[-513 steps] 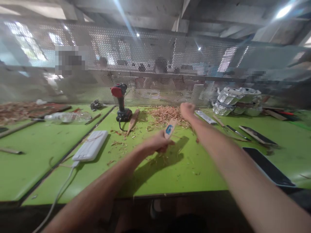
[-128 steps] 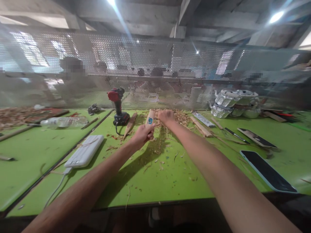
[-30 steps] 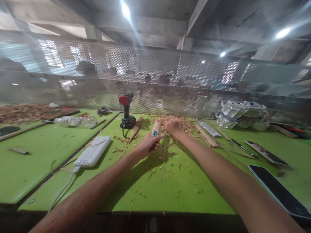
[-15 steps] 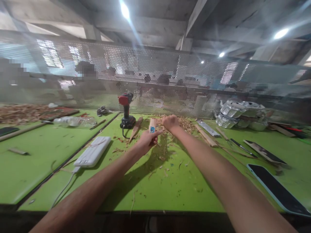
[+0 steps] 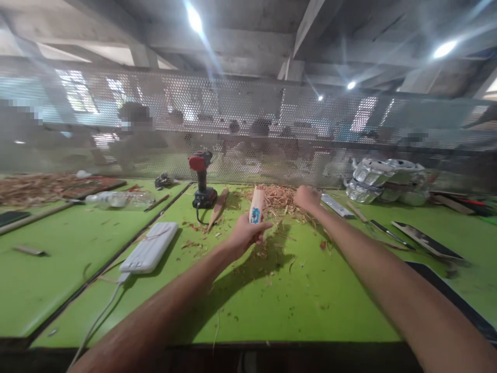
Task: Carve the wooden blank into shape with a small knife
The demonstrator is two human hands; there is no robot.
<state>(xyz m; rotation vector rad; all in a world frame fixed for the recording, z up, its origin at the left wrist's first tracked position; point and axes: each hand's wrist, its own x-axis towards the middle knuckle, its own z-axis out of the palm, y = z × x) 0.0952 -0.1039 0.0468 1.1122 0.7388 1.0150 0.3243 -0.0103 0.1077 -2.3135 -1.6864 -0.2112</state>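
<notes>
My left hand (image 5: 247, 231) is closed around the lower end of a flat, pale wooden piece (image 5: 257, 199) marked with a blue print, its thumb pointing right. The wood stands up from my grip, with its far end beside a heap of shavings (image 5: 279, 197). At the right edge of that heap, my right hand (image 5: 307, 198) is curled into a fist, its back towards me. Its fingers are hidden, and I cannot make out what they hold. A metal ruler-like strip (image 5: 337, 205) lies just right of this fist.
A red and black cordless drill (image 5: 201, 178) stands beside a pointed wooden piece (image 5: 218, 209). Left lies a white power bank (image 5: 149, 247) with a cable. Foil-wrapped bundles (image 5: 384, 178), a knife-like tool (image 5: 392, 234) and a dark phone (image 5: 454, 298) lie right. Perforated metal screens the back.
My right hand has moved right, away from my left hand, to where a wooden strip lay. My left hand and its wooden piece have shifted slightly right and nearer.
</notes>
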